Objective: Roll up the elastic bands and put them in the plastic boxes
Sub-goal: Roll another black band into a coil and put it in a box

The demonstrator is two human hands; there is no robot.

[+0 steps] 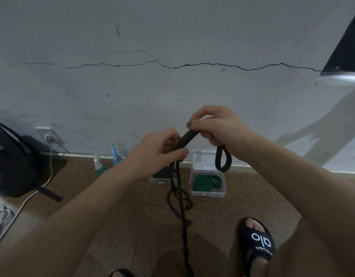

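A long black elastic band [186, 140] stretches between both hands at chest height. My right hand [216, 126] grips its upper end, and a short loop dangles below that hand. My left hand [162, 148] pinches the band lower down; from there it hangs to the floor in a twisted tangle. On the floor by the wall stands an open clear plastic box [222, 193] holding a rolled green band [206, 182]. A second plastic box [157, 179] with something dark in it sits to its left, partly hidden behind my left hand.
Two spray bottles [104, 162] stand against the wall at left. A black bag [14, 162] and white cables [4, 218] lie at far left. My foot in a black slide sandal [256, 242] rests on the brown speckled floor at lower right.
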